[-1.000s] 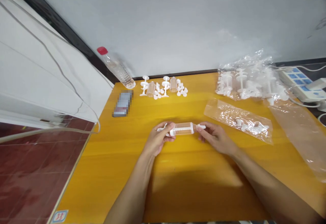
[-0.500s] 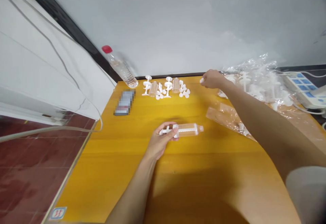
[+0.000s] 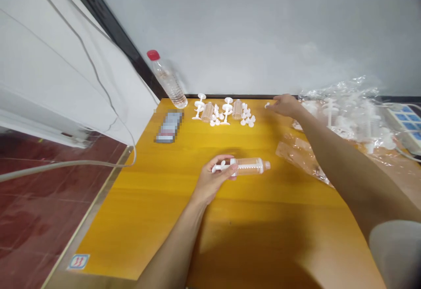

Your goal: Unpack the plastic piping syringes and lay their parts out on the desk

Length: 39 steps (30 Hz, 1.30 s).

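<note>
Our yellow desk (image 3: pixel 158 219) carries everything. Our left hand (image 3: pixel 210 180), mid-desk, has its grip closed round a clear syringe (image 3: pixel 250 166), held level. Our right hand (image 3: pixel 287 105), at the far edge, has its grip pinched on a small white cap (image 3: pixel 267 105) near loose white parts (image 3: pixel 247 118).

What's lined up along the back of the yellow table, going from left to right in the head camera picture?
water bottle → loose white plungers and caps → small white cap, pinched by the right hand → clear bag of parts → power strip
</note>
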Each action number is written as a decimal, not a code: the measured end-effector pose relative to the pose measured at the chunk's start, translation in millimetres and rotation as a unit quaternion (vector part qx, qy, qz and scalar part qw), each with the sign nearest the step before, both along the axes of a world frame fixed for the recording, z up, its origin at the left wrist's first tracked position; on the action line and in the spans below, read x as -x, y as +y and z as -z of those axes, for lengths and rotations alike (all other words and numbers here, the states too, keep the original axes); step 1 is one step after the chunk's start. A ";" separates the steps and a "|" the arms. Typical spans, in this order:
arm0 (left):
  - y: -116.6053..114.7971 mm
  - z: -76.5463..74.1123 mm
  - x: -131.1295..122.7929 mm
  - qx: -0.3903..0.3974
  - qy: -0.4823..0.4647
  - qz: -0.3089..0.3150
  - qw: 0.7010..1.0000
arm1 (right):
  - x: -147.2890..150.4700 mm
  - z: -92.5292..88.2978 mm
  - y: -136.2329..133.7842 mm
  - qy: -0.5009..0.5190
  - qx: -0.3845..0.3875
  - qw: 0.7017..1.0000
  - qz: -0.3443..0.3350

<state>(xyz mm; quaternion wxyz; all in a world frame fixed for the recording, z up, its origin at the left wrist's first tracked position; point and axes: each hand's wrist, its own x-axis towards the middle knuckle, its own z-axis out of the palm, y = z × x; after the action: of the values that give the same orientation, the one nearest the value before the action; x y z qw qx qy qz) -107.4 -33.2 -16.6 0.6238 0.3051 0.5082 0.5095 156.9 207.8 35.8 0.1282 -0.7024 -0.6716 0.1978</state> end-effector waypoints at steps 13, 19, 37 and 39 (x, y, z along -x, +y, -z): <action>-27.2 -21.0 -52.4 -0.114 0.050 -0.009 0.992 | 36.8 18.7 -258.9 0.593 0.115 0.794 0.064; -36.4 -20.2 -46.8 0.004 -0.024 -0.093 0.995 | 26.0 15.6 -255.3 0.678 0.018 0.720 0.148; 165.6 -29.0 -112.5 -0.311 0.592 -0.047 0.742 | -22.5 -9.2 -41.8 0.168 0.123 0.977 0.041; 183.0 -22.5 -124.4 -0.292 0.649 -0.038 0.702 | -20.5 -5.7 -26.0 0.116 0.134 0.984 0.017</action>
<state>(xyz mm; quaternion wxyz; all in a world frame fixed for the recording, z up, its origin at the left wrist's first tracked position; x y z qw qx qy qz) 17.1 149.8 5.9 -0.0005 0.7075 0.6240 0.3318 177.4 181.8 41.5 0.1131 -0.6969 -0.6078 0.3635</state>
